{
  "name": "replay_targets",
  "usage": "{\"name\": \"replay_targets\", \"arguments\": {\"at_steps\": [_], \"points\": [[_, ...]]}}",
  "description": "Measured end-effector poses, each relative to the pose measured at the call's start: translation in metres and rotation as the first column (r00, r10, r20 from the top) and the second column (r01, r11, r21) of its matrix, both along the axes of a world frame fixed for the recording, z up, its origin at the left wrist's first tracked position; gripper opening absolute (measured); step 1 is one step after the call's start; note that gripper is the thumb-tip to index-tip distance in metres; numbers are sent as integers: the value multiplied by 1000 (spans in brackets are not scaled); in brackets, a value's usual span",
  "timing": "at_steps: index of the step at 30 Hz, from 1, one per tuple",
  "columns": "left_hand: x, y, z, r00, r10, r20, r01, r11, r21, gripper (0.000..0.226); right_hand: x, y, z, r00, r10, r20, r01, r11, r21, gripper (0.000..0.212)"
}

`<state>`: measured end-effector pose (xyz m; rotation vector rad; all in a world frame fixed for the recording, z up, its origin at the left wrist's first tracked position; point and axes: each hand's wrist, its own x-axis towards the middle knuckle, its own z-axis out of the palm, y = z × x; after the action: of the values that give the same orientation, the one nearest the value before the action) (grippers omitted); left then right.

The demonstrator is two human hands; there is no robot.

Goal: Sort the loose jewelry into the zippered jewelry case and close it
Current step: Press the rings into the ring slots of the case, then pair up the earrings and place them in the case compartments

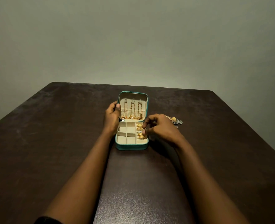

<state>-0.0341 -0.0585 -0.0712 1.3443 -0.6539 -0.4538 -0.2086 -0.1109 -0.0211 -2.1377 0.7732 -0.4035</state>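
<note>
1. Now, from my remote seat, I see the left hand (111, 117) gripping the left edge of the lid (147, 101). Its thumb lies on the cream lining and the other fingers curl round behind the teal rim.
2. The case (132, 147) lies open on the table (52, 143), between the two hands. Its tray sits just right of the left wrist, and the lid stands up from the tray's far edge.
3. Three gold chains (132, 110) hang side by side inside the lid, just right of the left thumb. A pearl shows among their lower ends.
4. The right hand (159, 128) is over the tray's right edge, fingers curled. Its index tip and thumb tip are down at the tray's right-hand column.
5. Gold dome earrings (140, 131) sit in a row in that column, right at those fingertips, and a small silver piece lies among them by the thumb.
6. I cannot tell whether the right fingertips pinch a piece or only touch it.
7. The tray's other cream-lined compartments lie between those fingertips and the left wrist.
8. A heap of loose jewelry (176, 121), gold and silver, lies on the table just beyond the right knuckles, partly hidden by them.
9. A plain wall (133, 38) rises behind the table's far edge.
</note>
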Motion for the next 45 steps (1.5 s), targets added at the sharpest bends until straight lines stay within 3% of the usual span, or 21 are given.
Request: {"name": "replay_targets", "arguments": {"at_steps": [9,20,26,40,45], "points": [[-2,1,1,1000,-2,-9,2,1000,-16,30,4,-2,-7,997,51,-57,-54,998,-35,31],[-2,3,2,999,32,-10,-31,994,107,31,3,-2,-14,997,64,47,-72,979,188,26],[0,4,3,999,45,-28,-39,978,206,31,2,0,-14,995,71,63,-83,974,212,25],[-5,26,14,961,73,267,-169,918,358,34,3,1,-18,981,87,172,-138,940,312,21],[-9,30,29,806,-14,592,-313,839,446,38,-11,-10,-5,958,-32,284,-12,988,151,17]]}}
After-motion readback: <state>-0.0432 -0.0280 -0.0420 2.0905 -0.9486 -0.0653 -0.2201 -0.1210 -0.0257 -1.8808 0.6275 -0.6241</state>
